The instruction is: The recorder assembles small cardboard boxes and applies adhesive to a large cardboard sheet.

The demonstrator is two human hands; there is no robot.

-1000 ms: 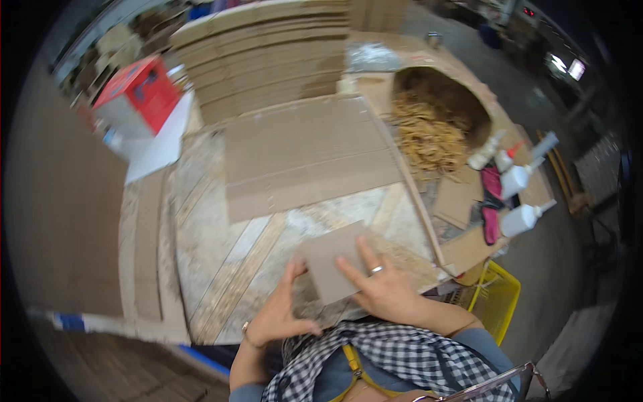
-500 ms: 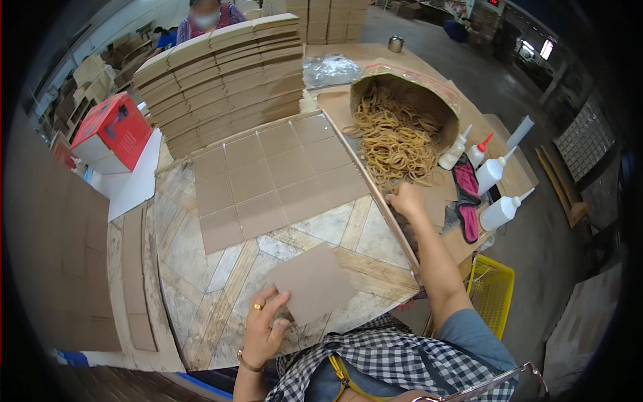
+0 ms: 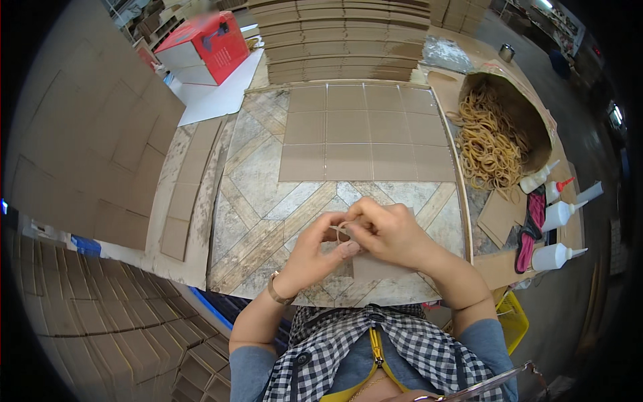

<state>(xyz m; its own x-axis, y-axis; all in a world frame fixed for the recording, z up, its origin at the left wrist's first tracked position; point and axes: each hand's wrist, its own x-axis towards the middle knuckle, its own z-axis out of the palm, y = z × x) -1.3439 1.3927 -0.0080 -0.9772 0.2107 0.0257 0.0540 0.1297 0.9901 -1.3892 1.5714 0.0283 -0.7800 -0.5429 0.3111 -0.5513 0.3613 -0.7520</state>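
Note:
Both hands meet over a small folded cardboard piece (image 3: pixel 375 268) at the near edge of the patterned table (image 3: pixel 268 194). My left hand (image 3: pixel 318 251) grips the piece from the left, thumb on top. My right hand (image 3: pixel 388 231) pinches a thin tan rubber band (image 3: pixel 340 230) against the cardboard's upper edge. A flat creased cardboard sheet (image 3: pixel 365 130) lies just beyond the hands. To the right, an open cardboard tub (image 3: pixel 536 127) holds a heap of rubber bands (image 3: pixel 489 144).
A tall stack of flat cardboard (image 3: pixel 341 40) stands at the back. A red and white box (image 3: pixel 204 47) sits back left. Several white squeeze bottles (image 3: pixel 556 214) and a pink item (image 3: pixel 532 224) lie right. More flattened cartons (image 3: pixel 100 154) lean left; a yellow crate (image 3: pixel 512 311) sits below the table.
My right hand has come back from the tub of rubber bands to the folded cardboard, holding a band. My left hand stayed on the cardboard. The view tilted forward.

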